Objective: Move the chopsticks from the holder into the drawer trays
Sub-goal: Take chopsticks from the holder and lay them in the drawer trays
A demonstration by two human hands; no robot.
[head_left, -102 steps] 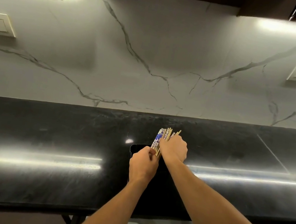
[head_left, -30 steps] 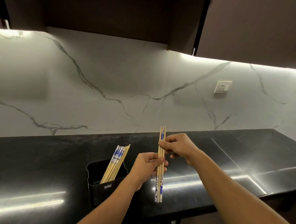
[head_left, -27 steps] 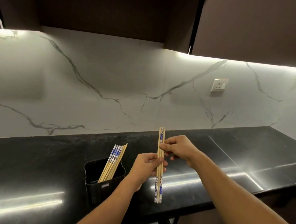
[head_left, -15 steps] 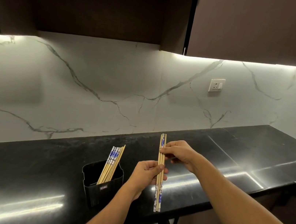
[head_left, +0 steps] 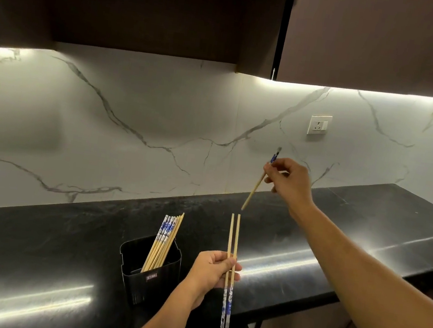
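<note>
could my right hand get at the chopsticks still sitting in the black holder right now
Probably not yet. The right hand already pinches a single chopstick, raised well above the counter. The chopsticks in the holder stand uncovered, tops exposed, so the path is free once that hand is emptied.

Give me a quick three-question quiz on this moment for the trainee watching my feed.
1. True or false: the left hand holds two chopsticks with their blue patterned ends pointing down.
2. How many chopsticks does the right hand hold? A) one B) three C) none
3. Fill in: the remaining chopsticks stand leaning in the black ____ on the countertop.

Key: 1 true. 2 A, a single chopstick, tilted, patterned end up. 3 holder.
</note>
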